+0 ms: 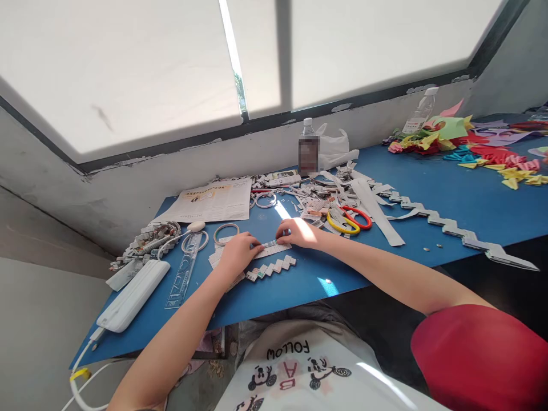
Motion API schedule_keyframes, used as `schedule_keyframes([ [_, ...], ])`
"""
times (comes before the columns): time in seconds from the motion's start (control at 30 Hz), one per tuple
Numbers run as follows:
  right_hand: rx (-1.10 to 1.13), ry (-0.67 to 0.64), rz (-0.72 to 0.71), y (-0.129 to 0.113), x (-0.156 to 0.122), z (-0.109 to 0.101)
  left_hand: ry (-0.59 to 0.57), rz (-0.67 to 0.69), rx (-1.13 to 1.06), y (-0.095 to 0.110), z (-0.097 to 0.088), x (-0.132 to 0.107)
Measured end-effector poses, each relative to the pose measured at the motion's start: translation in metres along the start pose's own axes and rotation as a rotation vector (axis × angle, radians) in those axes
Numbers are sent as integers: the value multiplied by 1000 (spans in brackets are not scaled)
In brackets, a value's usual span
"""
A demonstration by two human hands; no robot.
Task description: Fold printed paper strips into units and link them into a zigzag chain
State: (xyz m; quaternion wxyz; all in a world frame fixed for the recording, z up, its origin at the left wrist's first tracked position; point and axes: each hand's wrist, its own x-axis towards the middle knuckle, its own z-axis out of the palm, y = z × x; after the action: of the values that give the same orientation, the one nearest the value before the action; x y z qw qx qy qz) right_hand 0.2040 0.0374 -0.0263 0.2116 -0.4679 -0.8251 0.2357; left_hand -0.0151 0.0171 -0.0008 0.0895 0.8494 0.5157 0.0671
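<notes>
A printed paper strip [274, 249] lies low over the blue table between my two hands. My left hand [240, 252] pinches its left end, and my right hand [296, 233] has thumb and fingers closed at its right end. Just below the strip, a short zigzag chain of folded paper [272, 268] rests on the table. More flat paper pieces [215, 258] are partly covered by my left hand and forearm. Behind that hand sits a roll of tape [226, 226]. Yellow-and-red handled scissors [343, 227] lie to the right of my right hand.
A clear stencil ruler [185, 274] and a white power strip [133, 295] lie at the left. Newspaper [209, 201], paper scraps [314, 197] and a bottle [308, 151] stand toward the wall. A long folded chain [454, 228] stretches right, near colourful folded paper [492, 157].
</notes>
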Motion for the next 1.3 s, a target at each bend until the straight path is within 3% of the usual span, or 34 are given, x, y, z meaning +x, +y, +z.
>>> schedule_keyframes([
  [0.1,26,-19,8,3,1,2,14,-33,-113,-1,0,2],
  [0.3,2,-49,-111,12,0,1,-50,-10,-275,-8,1,4],
  [0.63,-102,-120,-274,7,-8,-11,-112,248,-239,-18,-5,2],
  [0.83,2,-167,-191,9,-9,-13,-173,215,-219,-18,-10,-1],
  [1.07,88,-127,-69,12,-6,-7,-160,160,-231,-15,-11,-1],
  [1.3,79,-151,-121,12,-7,-7,-126,122,-254,-11,-5,0],
])
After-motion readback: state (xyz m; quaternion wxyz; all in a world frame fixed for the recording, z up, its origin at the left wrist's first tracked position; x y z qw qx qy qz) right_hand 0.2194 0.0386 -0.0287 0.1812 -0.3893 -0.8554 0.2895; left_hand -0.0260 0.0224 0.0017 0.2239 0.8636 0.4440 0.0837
